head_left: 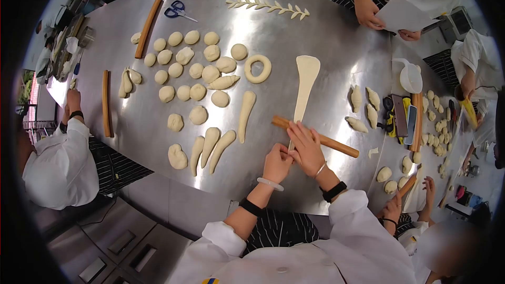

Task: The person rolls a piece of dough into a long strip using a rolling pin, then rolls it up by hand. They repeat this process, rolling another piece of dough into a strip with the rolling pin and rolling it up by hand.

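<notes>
A long strip of dough, wide at its far end and narrow near me, lies flat on the steel table. Across its narrower part rests a wooden rolling pin, slanting down to the right. My right hand lies on the pin with its fingers stretched out. Beside it, my left hand pinches the strip's near end between closed fingers. Left of my hands are tapered dough pieces and a dough ring.
Several dough balls spread over the left half of the table. Blue scissors, a rolling pin and a braided dough strand lie farther back. Shaped pieces are at right. Co-workers stand around the edges.
</notes>
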A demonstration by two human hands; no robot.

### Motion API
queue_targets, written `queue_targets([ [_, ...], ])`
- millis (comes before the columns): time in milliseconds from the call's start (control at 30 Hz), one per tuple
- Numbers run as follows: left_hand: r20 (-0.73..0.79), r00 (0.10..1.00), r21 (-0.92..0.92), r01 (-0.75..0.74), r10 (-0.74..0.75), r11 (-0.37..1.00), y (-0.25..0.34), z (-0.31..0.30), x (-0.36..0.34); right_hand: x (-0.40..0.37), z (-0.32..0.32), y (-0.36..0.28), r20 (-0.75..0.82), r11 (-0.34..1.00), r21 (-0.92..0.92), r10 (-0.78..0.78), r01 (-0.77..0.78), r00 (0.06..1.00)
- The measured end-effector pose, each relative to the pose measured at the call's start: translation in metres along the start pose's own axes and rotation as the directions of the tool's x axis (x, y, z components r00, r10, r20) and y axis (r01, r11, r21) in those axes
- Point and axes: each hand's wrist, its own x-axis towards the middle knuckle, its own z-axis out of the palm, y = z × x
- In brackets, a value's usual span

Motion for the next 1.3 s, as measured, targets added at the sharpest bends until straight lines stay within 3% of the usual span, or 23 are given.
queue_targets([
  [33, 0.034, 0.988, -0.126, 0.155, -0.152, 0.98, 0.005, -0.002, -0.003, -0.012, 0.003, -0.004, 0.001, 0.991, 0.131, -0.025, 0.024, 1.0],
  [67, 0.028, 0.989, -0.136, 0.148, -0.146, 0.98, 0.004, -0.003, -0.005, -0.018, 0.005, -0.007, 0.002, 0.964, 0.262, -0.052, 0.05, 0.999],
  [100, 0.061, 0.98, -0.157, 0.195, -0.187, 0.968, 0.003, -0.004, -0.008, -0.014, 0.008, -0.004, 0.003, 0.965, 0.255, -0.064, 0.061, 0.998],
  [167, 0.095, 0.968, -0.178, 0.246, -0.232, 0.953, -0.007, -0.005, -0.009, 0.003, 0.017, 0.008, -0.195, 0.911, 0.402, 0.187, -0.096, 0.963],
  [200, 0.148, 0.964, -0.206, 0.248, -0.22, 0.947, -0.016, -0.004, -0.005, 0.009, 0.019, 0.009, -0.283, 0.971, 0.184, 0.203, -0.155, 0.937],
  [233, 0.2, 0.958, -0.233, 0.251, -0.206, 0.939, -0.024, -0.004, -0.003, 0.002, 0.023, 0.004, -0.279, 0.971, 0.184, 0.203, -0.155, 0.939],
  [300, 0.227, 0.949, -0.247, 0.276, -0.221, 0.929, -0.025, -0.007, -0.005, -0.015, 0.019, -0.017, -0.122, 0.968, 0.125, 0.231, -0.216, 0.965],
  [433, 0.248, 0.919, -0.325, 0.377, -0.306, 0.867, -0.029, -0.01, -0.012, -0.068, 0.031, -0.037, -0.08, 0.986, 0.138, 0.102, -0.09, 0.992],
  [467, 0.248, 0.922, -0.324, 0.368, -0.297, 0.872, -0.026, -0.01, -0.011, -0.064, 0.028, -0.034, -0.123, 0.974, 0.212, 0.107, -0.079, 0.987],
  [567, 0.238, 0.911, -0.334, 0.402, -0.336, 0.852, -0.021, -0.009, -0.012, -0.035, 0.029, -0.017, -0.208, 0.959, 0.216, 0.227, -0.181, 0.952],
  [600, 0.247, 0.913, -0.334, 0.396, -0.326, 0.856, -0.021, -0.009, -0.012, -0.034, 0.03, -0.018, -0.179, 0.979, 0.053, 0.202, -0.196, 0.963],
  [767, 0.289, 0.904, -0.224, 0.384, -0.315, 0.896, -0.019, -0.029, -0.033, -0.081, 0.041, -0.054, -0.158, 0.979, 0.098, 0.191, -0.177, 0.969],
  [800, 0.092, 0.988, 0.204, 0.1, -0.121, 0.974, -0.004, -0.039, -0.042, -0.083, 0.039, -0.056, -0.141, 0.98, 0.1, 0.187, -0.174, 0.972],
  [833, 0.005, 0.988, 0.624, -0.123, 0.154, 0.772, 0.004, -0.047, -0.047, -0.079, 0.036, -0.052, -0.147, 0.978, 0.102, 0.195, -0.181, 0.97],
  [867, 0.011, 0.988, 0.627, -0.126, 0.153, 0.769, 0.009, -0.051, -0.039, -0.07, 0.031, -0.046, -0.144, 0.976, 0.124, 0.197, -0.18, 0.97],
  [900, 0.092, 0.875, 0.696, -0.398, 0.475, 0.598, 0.016, -0.055, -0.023, -0.063, 0.028, -0.04, -0.137, 0.973, 0.148, 0.198, -0.177, 0.971],
  [933, 0.199, 0.657, 0.726, -0.597, 0.727, 0.341, 0.021, -0.058, -0.013, -0.059, 0.028, -0.035, -0.134, 0.971, 0.152, 0.203, -0.182, 0.97],
  [967, 0.205, 0.658, 0.724, -0.6, 0.725, 0.34, 0.015, -0.059, -0.007, -0.056, 0.027, -0.03, -0.123, 0.979, 0.126, 0.176, -0.161, 0.977],
  [1033, 0.485, 0.653, 0.688, -0.695, 0.582, 0.207, 0.003, -0.056, 0.006, -0.062, 0.027, -0.033, -0.111, 0.985, 0.094, 0.157, -0.146, 0.981],
  [1233, 0.467, 0.708, 0.732, -0.646, 0.529, 0.218, -0.031, -0.061, -0.041, -0.102, 0.039, -0.062, -0.102, 0.954, 0.25, 0.195, -0.164, 0.976],
  [1267, 0.468, 0.708, 0.731, -0.647, 0.529, 0.219, -0.026, -0.06, -0.036, -0.096, 0.036, -0.05, -0.101, 0.954, 0.25, 0.196, -0.166, 0.975],
  [1300, 0.461, 0.708, 0.735, -0.642, 0.534, 0.217, -0.019, -0.059, -0.031, -0.087, 0.033, -0.034, -0.139, 0.968, 0.139, 0.229, -0.21, 0.964],
])
